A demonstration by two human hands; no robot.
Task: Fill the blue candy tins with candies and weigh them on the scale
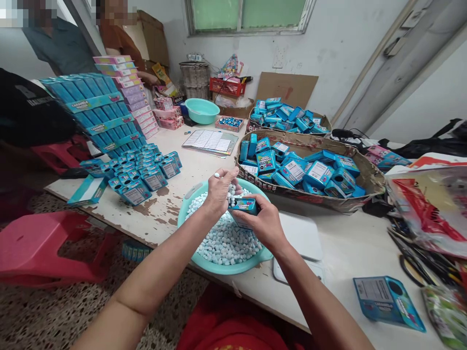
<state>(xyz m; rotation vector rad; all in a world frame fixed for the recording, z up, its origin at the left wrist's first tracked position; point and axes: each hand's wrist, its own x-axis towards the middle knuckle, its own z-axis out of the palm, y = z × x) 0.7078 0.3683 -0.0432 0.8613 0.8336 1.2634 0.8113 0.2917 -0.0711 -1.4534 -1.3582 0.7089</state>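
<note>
My right hand (pixel 263 222) grips a small blue candy box (pixel 243 206) over a teal basin (pixel 189 248) heaped with pale blue-white candies (pixel 226 243). Just left of the box, my left hand (pixel 220 192) has its fingers bunched in a pinch with white candies showing at the fingertips. Both hands hover above the basin's far side.
A cardboard tray (pixel 368 172) of blue boxes lies beyond the basin, a second one (pixel 290 116) behind it. Filled boxes (pixel 140 172) and stacked cartons (pixel 95 109) stand at left. A flat blue box (pixel 386 301) lies at right. Two other people stand at the back left. A pink stool (pixel 44 248) stands below.
</note>
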